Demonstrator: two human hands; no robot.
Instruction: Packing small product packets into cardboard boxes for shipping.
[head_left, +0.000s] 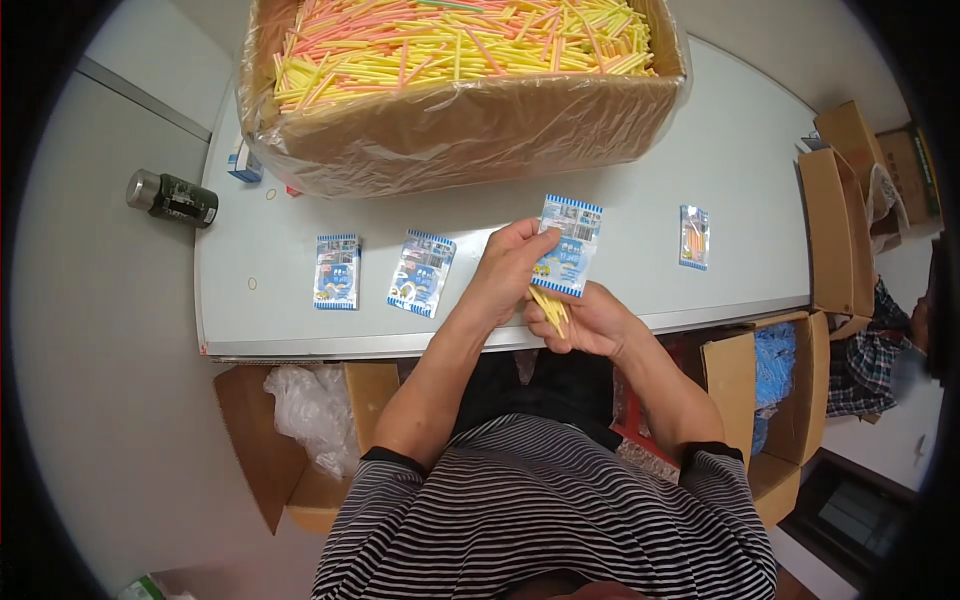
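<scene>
Over the table's near edge, my left hand [503,267] pinches a blue-and-white plastic packet [572,250], its thumb across the front. Just below the packet's lower end, my right hand [598,322] is closed around a small bunch of thin yellow sticks [550,307]. Part of that bunch is hidden behind the packet, so I cannot tell whether any sticks are inside it. Two similar packets lie left of my hands, one flat packet [338,272] and one slightly tilted packet [421,273]. Farther right lies another packet [694,238] with orange-pink sticks showing through it.
A large plastic-lined cardboard box [470,140] full of yellow and pink sticks [470,50] stands at the back. A thermos [172,198] is at left. Below the table are a box with clear plastic [315,410] and one with blue packets [775,360]. Another person's plaid sleeve [865,370] shows at right.
</scene>
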